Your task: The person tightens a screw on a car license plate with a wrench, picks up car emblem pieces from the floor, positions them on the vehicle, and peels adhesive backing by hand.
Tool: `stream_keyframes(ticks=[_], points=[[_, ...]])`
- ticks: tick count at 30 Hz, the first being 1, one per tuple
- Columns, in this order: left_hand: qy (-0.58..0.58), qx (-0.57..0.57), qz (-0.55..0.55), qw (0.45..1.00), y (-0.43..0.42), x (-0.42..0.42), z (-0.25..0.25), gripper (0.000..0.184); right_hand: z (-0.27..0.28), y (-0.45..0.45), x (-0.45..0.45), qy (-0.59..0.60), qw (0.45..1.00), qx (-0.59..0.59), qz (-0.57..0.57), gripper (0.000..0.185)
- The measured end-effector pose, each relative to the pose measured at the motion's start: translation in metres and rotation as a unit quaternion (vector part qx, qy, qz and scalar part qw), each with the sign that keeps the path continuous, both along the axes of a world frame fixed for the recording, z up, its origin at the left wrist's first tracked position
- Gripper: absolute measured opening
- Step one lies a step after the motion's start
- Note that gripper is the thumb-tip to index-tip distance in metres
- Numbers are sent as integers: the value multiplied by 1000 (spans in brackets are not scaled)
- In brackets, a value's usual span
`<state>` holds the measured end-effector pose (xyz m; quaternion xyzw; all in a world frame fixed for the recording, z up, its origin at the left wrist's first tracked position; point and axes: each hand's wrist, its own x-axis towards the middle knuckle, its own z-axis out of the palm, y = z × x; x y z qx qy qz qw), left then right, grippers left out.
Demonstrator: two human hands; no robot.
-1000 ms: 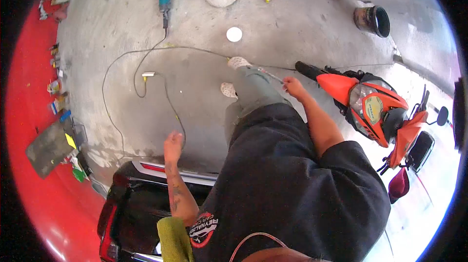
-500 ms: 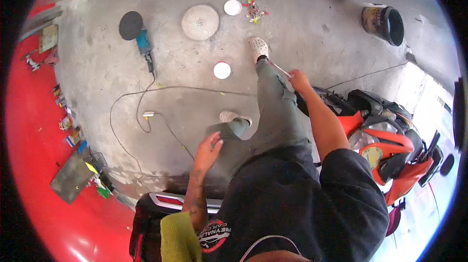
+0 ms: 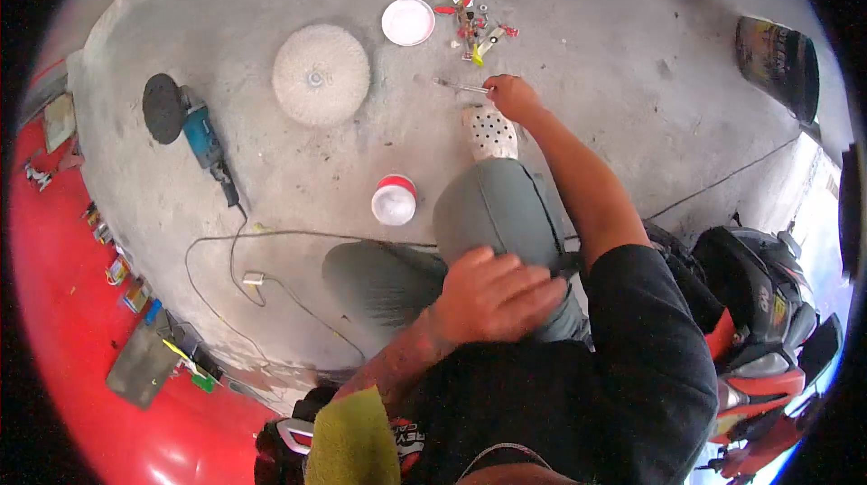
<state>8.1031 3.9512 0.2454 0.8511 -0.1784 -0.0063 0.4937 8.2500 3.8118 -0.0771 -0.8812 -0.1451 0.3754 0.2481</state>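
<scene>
In my right hand [image 3: 515, 98] is a slim, screwdriver-like tool [image 3: 462, 86], its thin tip pointing left just above the floor, beyond my pale clog [image 3: 493, 133]. The exact kind of tool is not clear. My left hand [image 3: 498, 295] is over my bent knee [image 3: 492, 209], fingers extended and slightly blurred, with nothing visible in them. Past the tool lies a pile of small coloured pieces [image 3: 471, 29]. Beside that pile sits a round white lid or dish [image 3: 408, 22]. A red tub with a white top [image 3: 395, 200] stands left of my knee.
A fluffy buffing pad [image 3: 321, 76] and a blue corded polisher [image 3: 207, 144] lie on the concrete to the left, the cord looping toward me. At right are a dark bucket [image 3: 777, 68] and an orange-and-black motorcycle [image 3: 763, 386]. A yellow-green cloth [image 3: 355, 438] hangs near my left arm.
I have lowered into a crouch, bringing the floor items closer. My right hand has carried the slim tool forward toward the small pieces. My left hand has moved right, over my knee.
</scene>
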Motion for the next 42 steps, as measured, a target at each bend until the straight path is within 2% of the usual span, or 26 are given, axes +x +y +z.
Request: stream_keyframes(ticks=[3, 6, 8, 10, 14, 16, 19, 22, 25, 31, 34, 38, 40, 42], points=[[-49, 6, -15, 999, 12, 1, -13, 31, -16, 4, 6, -84, 991, -26, 104, 25], [-63, 15, -30, 997, 15, 0, -21, 33, -31, 19, 40, -142, 981, -74, 104, 25], [-59, 32, -49, 997, 20, 3, -18, 37, -15, 37, 75, -124, 991, -26, -30, 26], [-56, 45, -63, 995, 24, 3, -16, 39, -29, 48, 102, -177, 980, -4, -95, 30], [-52, 52, -75, 994, 32, 4, -15, 40, -60, 59, 147, -216, 975, -45, -17, 33], [-53, 55, -68, 995, 34, 5, -17, 40, -58, 63, 155, -230, 971, -65, 18, 32], [-55, 54, -50, 996, 35, 4, -19, 40, -53, 63, 164, -208, 974, -69, 53, 26], [-53, 54, -41, 996, 35, 1, -19, 40, -49, 57, 172, -124, 989, -4, 79, 22], [-53, 53, -35, 997, 35, -1, -20, 40, -65, 52, 175, -99, 993, 22, 63, 28], [-67, 55, -33, 996, 29, -3, -20, 41, -53, 49, 148, -196, 978, -10, 66, 38], [-67, 63, -37, 995, 28, -4, -19, 41, -57, 55, 149, -165, 983, -42, 72, 40], [-64, 70, -37, 995, 27, -3, -15, 39, -87, 51, 154, -124, 990, -12, 63, 37], [-63, 76, -37, 994, 27, -4, -14, 39, -76, 54, 156, -81, 995, 11, 50, 35], [-67, 79, -33, 994, 26, -5, -14, 38, -69, 56, 151, -116, 993, 29, 19, 33]])
